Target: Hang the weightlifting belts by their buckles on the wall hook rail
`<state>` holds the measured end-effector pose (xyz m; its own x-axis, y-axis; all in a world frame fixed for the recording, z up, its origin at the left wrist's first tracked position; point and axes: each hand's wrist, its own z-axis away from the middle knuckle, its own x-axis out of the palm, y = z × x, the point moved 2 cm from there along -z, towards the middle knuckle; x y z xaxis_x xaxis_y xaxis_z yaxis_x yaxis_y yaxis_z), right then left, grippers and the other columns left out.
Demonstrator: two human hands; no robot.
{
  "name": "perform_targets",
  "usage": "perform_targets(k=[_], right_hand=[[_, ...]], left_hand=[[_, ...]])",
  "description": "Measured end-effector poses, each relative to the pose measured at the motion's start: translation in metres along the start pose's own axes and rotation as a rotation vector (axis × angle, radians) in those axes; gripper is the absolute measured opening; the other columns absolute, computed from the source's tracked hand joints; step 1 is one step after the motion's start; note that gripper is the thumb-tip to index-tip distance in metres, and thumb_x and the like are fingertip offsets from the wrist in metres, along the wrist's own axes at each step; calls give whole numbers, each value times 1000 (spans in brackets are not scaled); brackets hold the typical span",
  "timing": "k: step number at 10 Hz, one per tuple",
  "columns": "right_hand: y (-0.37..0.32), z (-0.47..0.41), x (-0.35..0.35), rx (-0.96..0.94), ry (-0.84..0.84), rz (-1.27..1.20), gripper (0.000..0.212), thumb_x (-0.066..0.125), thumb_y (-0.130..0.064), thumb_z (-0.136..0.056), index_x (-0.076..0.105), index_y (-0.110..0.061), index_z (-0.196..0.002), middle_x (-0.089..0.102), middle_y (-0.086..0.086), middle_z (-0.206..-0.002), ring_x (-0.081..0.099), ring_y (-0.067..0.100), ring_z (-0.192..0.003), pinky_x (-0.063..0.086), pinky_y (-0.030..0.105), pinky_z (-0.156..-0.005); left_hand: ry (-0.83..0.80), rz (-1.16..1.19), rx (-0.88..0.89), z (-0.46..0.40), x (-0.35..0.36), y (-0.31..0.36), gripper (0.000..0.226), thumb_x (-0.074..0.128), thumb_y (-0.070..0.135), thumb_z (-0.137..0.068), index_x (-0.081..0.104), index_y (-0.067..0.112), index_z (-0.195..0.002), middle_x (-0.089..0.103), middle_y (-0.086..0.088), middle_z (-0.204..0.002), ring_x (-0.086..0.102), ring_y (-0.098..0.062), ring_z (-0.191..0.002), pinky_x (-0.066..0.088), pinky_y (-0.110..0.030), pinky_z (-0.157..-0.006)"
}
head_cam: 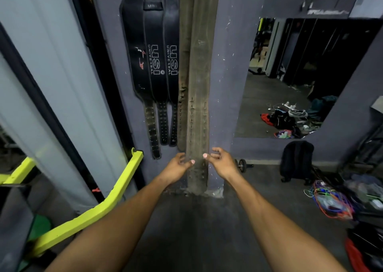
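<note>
Head view: the left hand and right hand, fingers curled, pinch the worn brown belt at its 2 edges. It hangs down the wall. Up-left of the left hand hang 3 black belts.

I see my left hand and right hand, forearms bare, no sleeves, short pale nails
</note>
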<state>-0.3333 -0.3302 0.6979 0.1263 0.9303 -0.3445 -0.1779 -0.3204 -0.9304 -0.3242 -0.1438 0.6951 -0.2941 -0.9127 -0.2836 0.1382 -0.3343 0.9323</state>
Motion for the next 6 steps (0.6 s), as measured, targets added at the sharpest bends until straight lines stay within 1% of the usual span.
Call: perform_targets(k=[1,2,3,4,5,6], right_hand=[[-7,21,-15,-31,-8,74,61,74,-39,-94,53,-13,-145,64,10,-140,63,22,-126,47,27,-97],[-17,38,-34,-59,-11,140,60,72,-43,-95,54,-15,-145,64,9,-142,62,22,-129,41,24,-93],[-34,48,-51,-84,2,188,60,69,-49,-95,54,-18,-145,65,8,-141,60,24,-131,41,25,-93],[-58,58,-63,-134,12,212,63,67,-53,-95,53,-17,-145,63,7,-143,59,25,-132,42,27,-94],[-84,67,-73,-215,43,280,66,62,-57,-96,51,-17,-148,61,6,-147,55,26,-137,44,33,-103],[-109,83,-82,-298,63,337,70,58,-58,-98,46,-15,-152,55,9,-153,52,29,-140,44,39,-109]], left_hand=[[69,-112,6,14,0,14,73,63,37,-100,29,6,-156,37,-10,-162,39,-25,-148,33,-27,-111],[59,-429,85,32,-2,26,77,57,52,-99,27,14,-159,36,-6,-164,39,-26,-148,33,-33,-115],[67,-795,219,49,-5,41,82,54,57,-98,21,14,-160,31,-9,-166,35,-30,-150,33,-42,-120],[127,-1000,283,67,-17,62,86,51,62,-96,19,14,-160,27,-10,-167,30,-30,-152,29,-47,-122],[203,-1075,334,81,-37,87,89,49,66,-94,19,13,-159,30,-11,-166,32,-31,-151,31,-50,-121],[250,-1138,369,98,-51,115,88,49,64,-96,18,12,-160,27,-11,-167,29,-31,-153,25,-50,-124]])
